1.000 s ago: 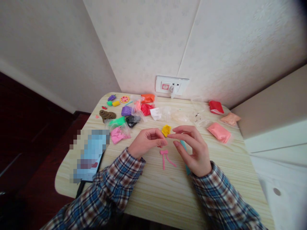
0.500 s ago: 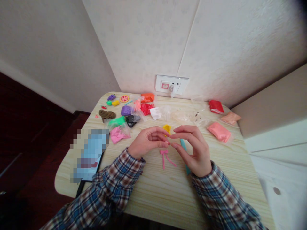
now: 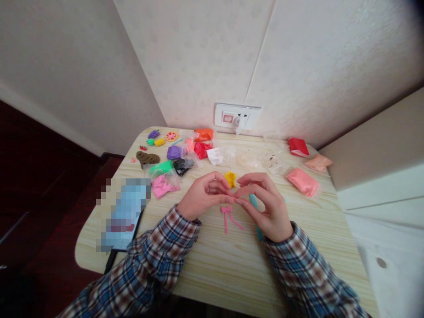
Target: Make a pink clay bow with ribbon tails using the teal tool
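Observation:
Above the middle of the table, the fingertips of my left hand (image 3: 206, 195) and my right hand (image 3: 267, 204) meet in a pinch. Whatever lies between them is too small and hidden to make out. Just below the fingertips lies a pink clay bow (image 3: 226, 210) with two thin tails. A yellow clay piece (image 3: 230, 179), shaped like a small flower or star, sits behind the gap between my hands. Partly covered by my right hand is a flat blue tool (image 3: 253, 201).
Soft bags of coloured clay lie at the left, among them a pink bag (image 3: 163, 185) and a green bag (image 3: 161, 168). Small clay fruits and a brown coiled piece (image 3: 147, 158) are farther left. A phone (image 3: 127, 216) lies near my left sleeve. Salmon clay (image 3: 303, 182) rests at right.
My right hand has shifted slightly left, and its thumb and index fingertips now touch my left fingertips. The items on the table stay in place.

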